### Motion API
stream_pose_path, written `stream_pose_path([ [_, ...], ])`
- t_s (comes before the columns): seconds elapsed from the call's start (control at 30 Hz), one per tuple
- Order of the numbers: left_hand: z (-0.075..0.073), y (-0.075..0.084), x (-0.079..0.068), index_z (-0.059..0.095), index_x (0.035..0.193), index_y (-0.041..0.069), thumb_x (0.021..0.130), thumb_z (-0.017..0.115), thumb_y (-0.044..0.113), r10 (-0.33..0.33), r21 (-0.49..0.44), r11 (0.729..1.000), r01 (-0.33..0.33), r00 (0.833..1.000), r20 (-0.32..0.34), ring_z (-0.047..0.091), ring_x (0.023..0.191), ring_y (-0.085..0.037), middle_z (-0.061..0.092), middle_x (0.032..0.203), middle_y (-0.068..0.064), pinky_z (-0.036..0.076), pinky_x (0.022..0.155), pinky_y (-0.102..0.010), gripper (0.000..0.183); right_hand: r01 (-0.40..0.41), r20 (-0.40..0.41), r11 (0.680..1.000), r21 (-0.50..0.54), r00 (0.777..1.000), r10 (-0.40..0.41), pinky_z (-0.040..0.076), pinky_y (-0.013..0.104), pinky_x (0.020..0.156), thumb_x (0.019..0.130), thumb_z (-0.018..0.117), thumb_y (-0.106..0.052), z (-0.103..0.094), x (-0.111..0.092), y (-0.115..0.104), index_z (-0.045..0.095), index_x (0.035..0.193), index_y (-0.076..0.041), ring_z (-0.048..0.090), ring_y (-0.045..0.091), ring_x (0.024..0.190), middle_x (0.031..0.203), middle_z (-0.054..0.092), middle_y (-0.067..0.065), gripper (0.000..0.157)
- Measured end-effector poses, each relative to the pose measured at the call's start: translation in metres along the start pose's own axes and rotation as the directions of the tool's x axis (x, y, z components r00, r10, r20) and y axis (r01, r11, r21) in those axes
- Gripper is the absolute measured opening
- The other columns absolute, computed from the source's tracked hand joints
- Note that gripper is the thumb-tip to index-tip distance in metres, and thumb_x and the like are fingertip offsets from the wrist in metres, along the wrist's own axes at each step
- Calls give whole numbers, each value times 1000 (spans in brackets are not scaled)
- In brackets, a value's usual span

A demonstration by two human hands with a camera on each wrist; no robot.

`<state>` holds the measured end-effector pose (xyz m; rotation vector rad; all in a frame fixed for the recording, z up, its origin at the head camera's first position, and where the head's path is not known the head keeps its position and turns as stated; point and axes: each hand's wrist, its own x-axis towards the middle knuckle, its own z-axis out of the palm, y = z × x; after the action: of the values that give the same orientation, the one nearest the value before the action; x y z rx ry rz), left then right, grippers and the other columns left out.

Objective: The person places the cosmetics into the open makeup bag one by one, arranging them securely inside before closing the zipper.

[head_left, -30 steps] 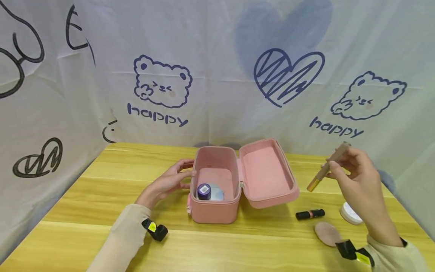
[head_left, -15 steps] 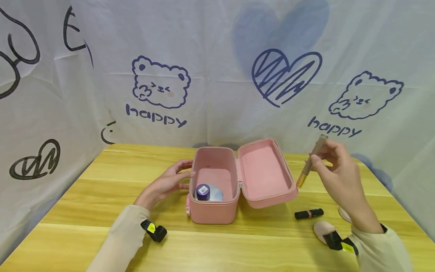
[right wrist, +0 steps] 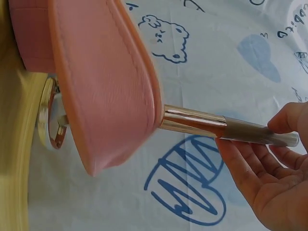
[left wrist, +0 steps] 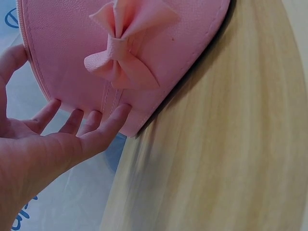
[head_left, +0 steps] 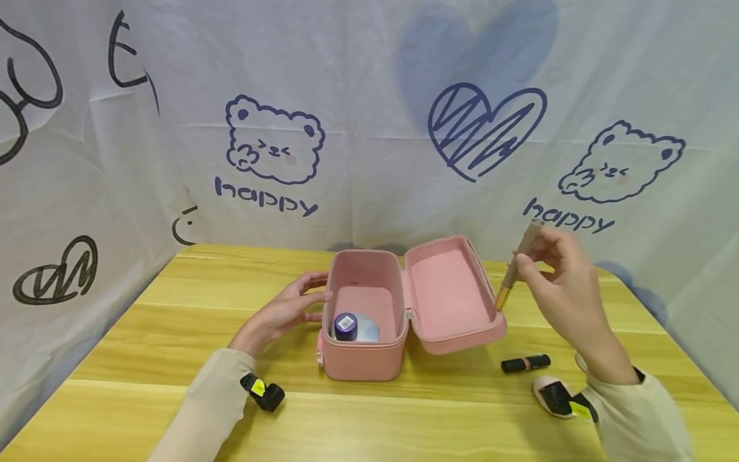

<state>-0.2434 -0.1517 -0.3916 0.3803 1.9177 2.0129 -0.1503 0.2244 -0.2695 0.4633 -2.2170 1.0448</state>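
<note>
A pink case [head_left: 362,364] stands open on the table, its lid [head_left: 453,289] swung out to the right. My left hand [head_left: 283,314] rests on the case's left side, thumb at the rim and fingertips on the wall, below a pink bow [left wrist: 118,53]. Inside lie a small purple pot [head_left: 346,326] and a pale blue disc [head_left: 369,328]. My right hand [head_left: 568,308] pinches a slim lip gloss tube [head_left: 522,253], brown with a clear end and a gold cap [right wrist: 192,119]. The cap points down and overlaps the lid's right edge.
On the wooden table [head_left: 277,427], right of the case, lies a black lipstick [head_left: 525,364]. A beige oval puff [head_left: 543,387] sits below it, partly behind my wrist camera. My right wrist hides most of a white round item [head_left: 580,362]. A printed cloth [head_left: 375,160] hangs behind.
My right hand has moved left with the lip gloss tube, from over the right of the table to the lid's edge. The left hand and case stay put.
</note>
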Motion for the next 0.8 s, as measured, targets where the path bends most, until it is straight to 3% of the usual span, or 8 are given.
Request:
stream_pose_path([
  [0.37, 1, 2, 1, 26, 148, 1, 96, 58, 15, -10, -5, 1000, 10, 1000, -15, 37, 130, -40, 24, 151, -20, 50, 92, -46, 62, 0, 65, 1000, 6, 998, 0, 48, 9, 72, 93, 57, 4, 22, 5, -4, 47, 119, 6, 55, 6, 84, 99, 56, 12, 29],
  [0.8, 0, 0, 2, 25, 147, -1, 96, 57, 14, 2, 4, 1000, -2, 1000, -13, 36, 130, -40, 22, 151, -22, 50, 92, -45, 62, 12, 154, 994, 109, 988, -29, 54, 17, 69, 92, 56, 7, 50, 8, -11, 48, 116, 5, 59, 18, 79, 93, 59, 12, 26],
])
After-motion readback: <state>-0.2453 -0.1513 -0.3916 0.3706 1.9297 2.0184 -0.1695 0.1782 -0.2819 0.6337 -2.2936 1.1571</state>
